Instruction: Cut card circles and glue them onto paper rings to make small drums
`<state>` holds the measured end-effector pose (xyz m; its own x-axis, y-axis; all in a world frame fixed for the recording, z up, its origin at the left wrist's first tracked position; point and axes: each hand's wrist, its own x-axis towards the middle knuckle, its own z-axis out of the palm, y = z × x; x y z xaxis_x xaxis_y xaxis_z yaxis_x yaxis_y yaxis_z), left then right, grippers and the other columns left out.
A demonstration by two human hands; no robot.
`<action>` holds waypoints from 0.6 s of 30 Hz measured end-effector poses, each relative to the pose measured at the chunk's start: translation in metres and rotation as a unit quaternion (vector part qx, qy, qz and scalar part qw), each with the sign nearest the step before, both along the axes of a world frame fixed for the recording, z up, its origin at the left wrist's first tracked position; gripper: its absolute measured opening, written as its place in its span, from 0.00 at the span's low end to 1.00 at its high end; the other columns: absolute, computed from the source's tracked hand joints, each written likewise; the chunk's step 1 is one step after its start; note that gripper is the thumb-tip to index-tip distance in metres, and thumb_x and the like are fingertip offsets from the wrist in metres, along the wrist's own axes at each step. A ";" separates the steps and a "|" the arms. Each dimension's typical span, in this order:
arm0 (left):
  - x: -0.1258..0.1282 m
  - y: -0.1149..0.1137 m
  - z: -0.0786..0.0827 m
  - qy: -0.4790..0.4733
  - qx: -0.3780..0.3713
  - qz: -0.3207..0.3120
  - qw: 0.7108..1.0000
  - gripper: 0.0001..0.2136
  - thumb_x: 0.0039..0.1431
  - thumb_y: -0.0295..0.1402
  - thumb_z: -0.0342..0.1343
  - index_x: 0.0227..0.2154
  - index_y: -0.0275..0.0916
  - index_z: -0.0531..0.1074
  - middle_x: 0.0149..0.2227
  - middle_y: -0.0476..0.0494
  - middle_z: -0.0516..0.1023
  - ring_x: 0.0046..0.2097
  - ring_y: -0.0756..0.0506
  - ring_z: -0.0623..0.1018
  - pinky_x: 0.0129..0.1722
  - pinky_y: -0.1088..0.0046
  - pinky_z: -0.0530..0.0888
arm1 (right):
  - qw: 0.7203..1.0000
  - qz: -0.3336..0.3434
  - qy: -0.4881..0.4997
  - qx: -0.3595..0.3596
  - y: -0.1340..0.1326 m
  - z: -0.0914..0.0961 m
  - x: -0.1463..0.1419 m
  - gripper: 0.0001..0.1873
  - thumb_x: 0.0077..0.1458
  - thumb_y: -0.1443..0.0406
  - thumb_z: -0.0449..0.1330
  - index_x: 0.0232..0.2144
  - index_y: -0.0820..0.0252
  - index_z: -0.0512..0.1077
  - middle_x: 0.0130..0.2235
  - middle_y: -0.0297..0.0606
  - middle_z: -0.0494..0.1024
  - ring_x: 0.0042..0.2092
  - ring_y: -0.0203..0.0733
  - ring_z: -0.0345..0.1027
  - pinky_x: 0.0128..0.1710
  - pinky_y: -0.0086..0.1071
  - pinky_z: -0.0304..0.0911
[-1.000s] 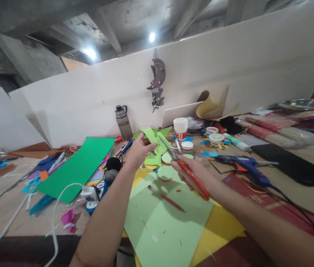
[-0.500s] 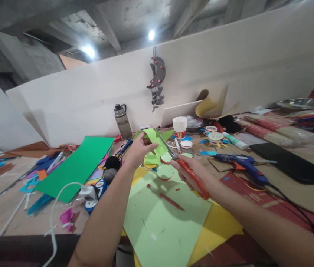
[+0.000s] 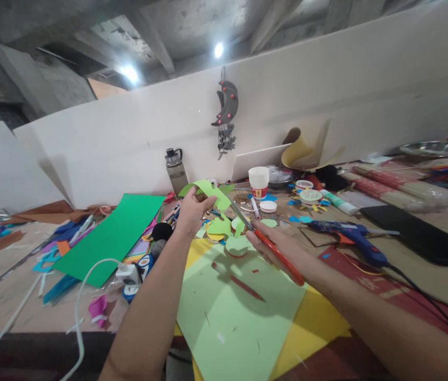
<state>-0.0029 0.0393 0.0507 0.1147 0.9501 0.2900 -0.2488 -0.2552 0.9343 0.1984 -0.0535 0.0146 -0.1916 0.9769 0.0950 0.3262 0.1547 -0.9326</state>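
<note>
My left hand [image 3: 193, 211] pinches a curled piece of light green paper [image 3: 221, 198], raised above the table. My right hand [image 3: 274, 244] is wrapped round the red handles of a pair of scissors [image 3: 275, 248]. The metal blades point up and left and meet the paper's right edge; whether they are parted I cannot make out. Beneath the blades a cut green scrap [image 3: 220, 225] hangs or lies near some round lids. Below both hands a red pencil [image 3: 243, 286] lies on a pale green sheet [image 3: 240, 323], which rests over a yellow sheet [image 3: 315, 323].
To the right lie a blue glue gun [image 3: 347, 233] with its cord and a black slab [image 3: 418, 235]. Paper cups [image 3: 258, 182] and a grey bottle [image 3: 175, 172] stand at the back. A dark green sheet [image 3: 113, 233] and a white cable [image 3: 77, 317] are on the left.
A green piece of paper now dangles or sits lower, apart from the held part, under the scissors. My left hand has shifted slightly left, and the paper's shape has changed.
</note>
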 end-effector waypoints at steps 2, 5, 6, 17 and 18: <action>0.000 0.000 0.000 0.002 0.005 -0.002 1.000 0.25 0.36 0.32 0.71 0.39 0.38 0.69 0.34 0.48 0.79 0.34 0.50 0.77 0.34 0.75 0.72 | 1.000 0.012 -0.003 0.000 -0.002 0.000 -0.001 0.19 0.53 0.46 0.57 0.29 0.53 0.62 0.22 0.30 0.66 0.24 0.37 0.60 0.20 0.28 0.56; 0.002 -0.001 -0.001 0.002 0.024 -0.002 1.000 0.24 0.37 0.31 0.71 0.39 0.38 0.69 0.36 0.48 0.79 0.34 0.50 0.77 0.35 0.75 0.72 | 1.000 0.026 -0.007 -0.014 -0.006 -0.002 -0.003 0.19 0.55 0.46 0.56 0.29 0.54 0.60 0.20 0.26 0.62 0.19 0.32 0.54 0.17 0.26 0.51; 0.003 -0.002 -0.001 0.003 0.027 -0.003 1.000 0.24 0.37 0.31 0.71 0.39 0.38 0.69 0.36 0.48 0.79 0.34 0.50 0.77 0.35 0.75 0.72 | 0.999 0.028 -0.006 -0.018 -0.007 -0.002 -0.004 0.19 0.55 0.46 0.56 0.29 0.54 0.60 0.19 0.26 0.62 0.19 0.32 0.54 0.17 0.26 0.51; 0.007 -0.003 -0.003 0.013 0.020 -0.015 1.000 0.25 0.38 0.32 0.70 0.42 0.38 0.69 0.35 0.47 0.79 0.35 0.48 0.78 0.35 0.73 0.73 | 0.999 0.034 0.000 0.000 -0.005 -0.012 -0.004 0.20 0.57 0.46 0.55 0.28 0.54 0.59 0.19 0.25 0.62 0.17 0.30 0.52 0.16 0.25 0.48; 0.006 -0.002 -0.004 0.015 0.020 -0.017 1.000 0.26 0.38 0.32 0.70 0.43 0.38 0.69 0.36 0.47 0.79 0.35 0.48 0.78 0.36 0.73 0.73 | 0.999 0.035 -0.003 0.001 -0.005 -0.012 -0.004 0.20 0.57 0.46 0.54 0.28 0.54 0.59 0.19 0.25 0.61 0.17 0.30 0.52 0.16 0.25 0.48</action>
